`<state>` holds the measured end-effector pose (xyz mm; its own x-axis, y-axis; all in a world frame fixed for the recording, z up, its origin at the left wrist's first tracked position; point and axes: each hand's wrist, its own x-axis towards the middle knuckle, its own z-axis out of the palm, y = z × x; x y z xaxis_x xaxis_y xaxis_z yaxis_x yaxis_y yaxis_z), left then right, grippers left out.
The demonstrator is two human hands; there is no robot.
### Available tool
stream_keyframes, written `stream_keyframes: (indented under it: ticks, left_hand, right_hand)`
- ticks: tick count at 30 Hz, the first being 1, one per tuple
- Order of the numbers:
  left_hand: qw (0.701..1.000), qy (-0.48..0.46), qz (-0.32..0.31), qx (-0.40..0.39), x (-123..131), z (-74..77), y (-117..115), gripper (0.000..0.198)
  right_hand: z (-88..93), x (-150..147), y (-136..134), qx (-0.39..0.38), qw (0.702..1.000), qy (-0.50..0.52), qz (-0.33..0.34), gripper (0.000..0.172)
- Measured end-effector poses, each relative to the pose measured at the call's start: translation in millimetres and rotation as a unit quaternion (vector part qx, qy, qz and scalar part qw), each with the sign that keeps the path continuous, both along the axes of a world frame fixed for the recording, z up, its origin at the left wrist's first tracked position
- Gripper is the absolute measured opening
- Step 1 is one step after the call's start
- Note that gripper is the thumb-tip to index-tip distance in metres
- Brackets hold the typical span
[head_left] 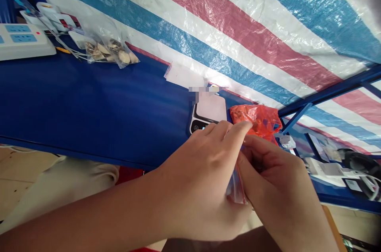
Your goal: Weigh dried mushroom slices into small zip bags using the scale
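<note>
My left hand (208, 156) and my right hand (276, 176) meet just in front of the table's edge. Both are closed on a small clear zip-lock bag (236, 188) with a red line along its edge. The fingertips pinch together near its top; most of the bag is hidden behind my hands, so its contents cannot be made out. Past my left knuckles is a small digital scale (212, 107) with a pale platform and a black front panel, partly covered by the hand. A thin red plastic bag (256, 115) lies to the right of the scale, behind my fingers.
On the blue table (89, 101), clear bags of dried slices (111, 51) sit at the back left near a white power strip (26, 41). White sheets (184, 75) lie by the striped tarp wall (178, 6). A blue frame bar (327, 89) and white boxes (327, 170) are at right.
</note>
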<state>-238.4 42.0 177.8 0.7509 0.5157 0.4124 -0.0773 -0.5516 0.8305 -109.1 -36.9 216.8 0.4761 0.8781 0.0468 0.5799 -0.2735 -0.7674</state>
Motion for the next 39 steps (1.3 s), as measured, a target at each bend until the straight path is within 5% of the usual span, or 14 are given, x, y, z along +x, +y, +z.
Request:
stream_keyframes:
  ticks: [7, 13, 17, 24, 31, 35, 39]
  left_hand:
    - [0.985, -0.013, -0.06, -0.164, 1.9, -5.7, 20.5, 0.045]
    - [0.932, -0.088, -0.13, -0.328, 12.8, -19.9, 37.2, 0.046]
    - [0.911, -0.132, -0.109, -0.375, 18.1, -24.7, 45.1, 0.04]
    - [0.906, -0.177, 0.033, -0.382, 14.8, -18.7, 48.0, 0.039]
    - [0.92, -0.236, 0.085, -0.302, 15.0, -16.2, 45.7, 0.047]
    - [0.929, -0.227, 0.11, -0.272, 12.8, -11.2, 45.5, 0.046]
    - [0.951, -0.176, 0.07, -0.246, 6.1, -7.8, 48.3, 0.037]
  right_hand:
    - [3.4, 2.0, -11.7, 0.13, 0.986, -0.079, -0.068, 0.023]
    - [-1.5, 4.6, -11.5, 0.137, 0.989, -0.044, 0.037, 0.024]
    - [-3.6, 12.0, -6.8, 0.105, 0.993, -0.03, 0.049, 0.029]
    - [-26.3, 29.3, 4.4, -0.032, 0.993, -0.012, 0.109, 0.105]
    - [-32.2, 25.2, 13.0, -0.069, 0.985, 0.03, 0.158, 0.125]
    - [-34.6, 26.7, 12.2, -0.051, 0.984, 0.036, 0.167, 0.118]
    - [-33.0, 24.9, 12.7, 0.09, 0.982, 0.045, 0.161, 0.077]
